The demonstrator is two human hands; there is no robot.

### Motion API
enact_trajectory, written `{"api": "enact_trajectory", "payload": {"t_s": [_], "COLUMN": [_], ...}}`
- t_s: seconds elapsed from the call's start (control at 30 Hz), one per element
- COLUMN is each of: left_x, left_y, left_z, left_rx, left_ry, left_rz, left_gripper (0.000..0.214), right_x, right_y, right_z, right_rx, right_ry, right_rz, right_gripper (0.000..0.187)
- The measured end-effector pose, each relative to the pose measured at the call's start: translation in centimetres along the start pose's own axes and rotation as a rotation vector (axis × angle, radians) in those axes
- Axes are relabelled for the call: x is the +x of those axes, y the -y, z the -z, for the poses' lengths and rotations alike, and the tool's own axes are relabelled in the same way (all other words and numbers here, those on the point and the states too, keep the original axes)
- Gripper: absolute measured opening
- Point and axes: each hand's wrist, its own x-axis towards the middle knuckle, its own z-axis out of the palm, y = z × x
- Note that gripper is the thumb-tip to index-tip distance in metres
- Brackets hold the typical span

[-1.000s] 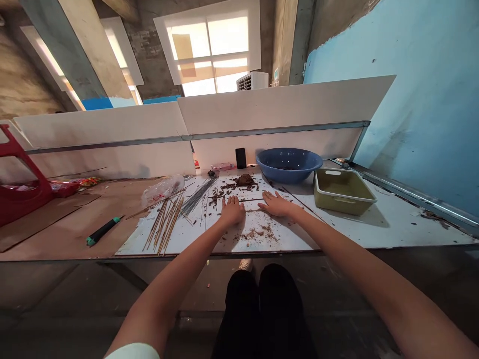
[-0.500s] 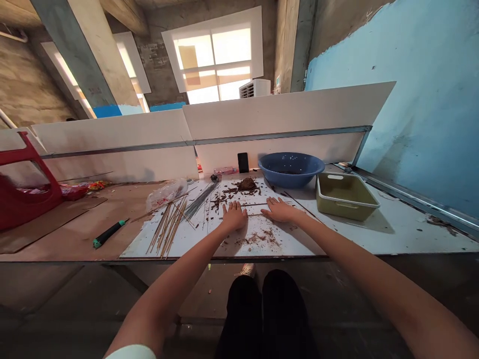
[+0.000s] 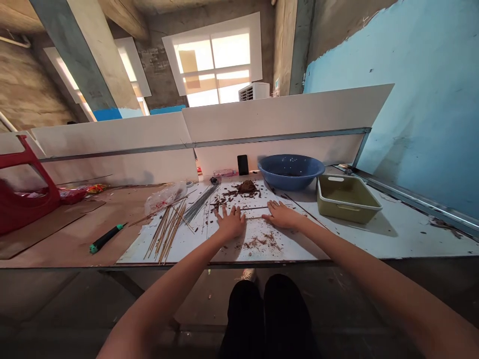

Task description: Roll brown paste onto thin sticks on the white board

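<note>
1. Your left hand and right hand lie flat and open, fingers spread, gripping nothing, with a thin brown stick running between them on the white board.
2. The dark brown lump sits just ahead, probably kept within easy reach.
3. Loose wooden sticks and thin metal rods lie to your left – sorted by kind, it seems.
4. The blue bowl stands ahead to your right – no label is readable.

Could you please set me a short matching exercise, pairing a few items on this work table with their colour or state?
Items:
1. Bowl
2. Rectangular tray
3. Phone
4. Crumbly clump

Descriptions:
A. Olive green with a white rim
B. Black, upright by the white panel
C. Dark brown, lying on the white board
D. Blue, with dark residue inside

Right pairs: 1-D, 2-A, 3-B, 4-C.
</note>
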Motion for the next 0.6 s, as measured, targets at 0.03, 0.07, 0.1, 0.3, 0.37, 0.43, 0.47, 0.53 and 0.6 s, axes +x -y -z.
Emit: {"api": "enact_trajectory", "payload": {"t_s": [0.03,0.07,0.1,0.3,0.37,0.43,0.47,0.53,0.6], "left_x": [-0.6,-1.0,-1.2,1.2,1.7,1.3,0.9,-0.2,-1.0], "left_y": [0.4,0.6,0.8,-0.8,-1.0,-0.7,-0.3,0.4,0.8], "left_z": [-0.5,-0.9,-1.1,0.7,1.1,1.0,0.8,0.3,0.1], "left_rx": [0.011,0.014,0.016,-0.001,0.0,0.007,0.011,0.018,0.02], "left_ry": [-0.033,-0.033,-0.027,0.035,0.02,0.0,-0.007,-0.011,-0.006], "left_rz": [-0.001,-0.002,-0.005,0.021,0.031,0.012,-0.011,-0.058,-0.073], "left_gripper": [0.075,0.076,0.076,0.074,0.074,0.074,0.073,0.073,0.072], "right_x": [-0.7,-1.3,-1.7,0.3,0.9,0.4,-0.2,-1.5,-2.5], "right_y": [-0.3,-0.5,-0.7,0.3,0.7,0.7,0.6,0.3,0.1], "right_z": [-0.6,-1.1,-1.4,0.9,1.4,1.1,0.8,0.0,-0.3], "right_rx": [0.003,0.01,0.013,-0.014,-0.002,0.023,0.033,0.034,0.018], "right_ry": [-0.016,-0.024,-0.025,0.016,0.019,0.012,0.006,-0.002,-0.002], "right_rz": [0.041,0.055,0.061,-0.024,-0.072,-0.061,-0.037,0.012,0.046], "right_gripper": [0.093,0.092,0.091,0.093,0.092,0.091,0.092,0.094,0.093]}}
